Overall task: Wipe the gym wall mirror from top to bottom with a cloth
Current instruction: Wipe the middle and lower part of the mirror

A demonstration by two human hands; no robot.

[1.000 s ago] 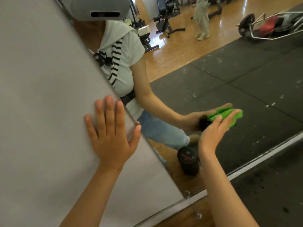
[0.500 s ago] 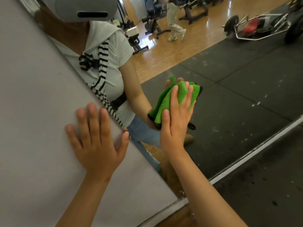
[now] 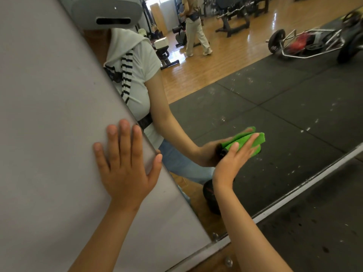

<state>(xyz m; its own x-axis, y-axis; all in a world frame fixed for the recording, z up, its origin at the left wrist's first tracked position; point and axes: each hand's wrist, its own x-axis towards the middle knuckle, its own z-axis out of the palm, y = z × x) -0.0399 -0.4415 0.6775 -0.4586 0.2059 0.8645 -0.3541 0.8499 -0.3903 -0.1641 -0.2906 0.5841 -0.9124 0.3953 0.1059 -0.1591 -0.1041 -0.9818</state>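
The wall mirror (image 3: 275, 107) fills the right and upper part of the view and reflects the gym floor and me. My right hand (image 3: 233, 158) presses a folded green cloth (image 3: 257, 139) flat against the lower part of the glass, fingers straight and pointing right. My left hand (image 3: 125, 163) lies flat with spread fingers on the grey wall panel (image 3: 49, 114) just left of the mirror's edge, its thumb at the edge.
A metal strip (image 3: 294, 195) runs along the mirror's bottom edge, with black rubber flooring (image 3: 324, 232) below it. A round mirror fixing (image 3: 215, 236) sits at the lower corner. Reflected in the glass are a dumbbell, a walking person and gym machines.
My right hand with the cloth went up the mirror half a second ago and has now come back down and to the right. My left hand stays flat on the panel.
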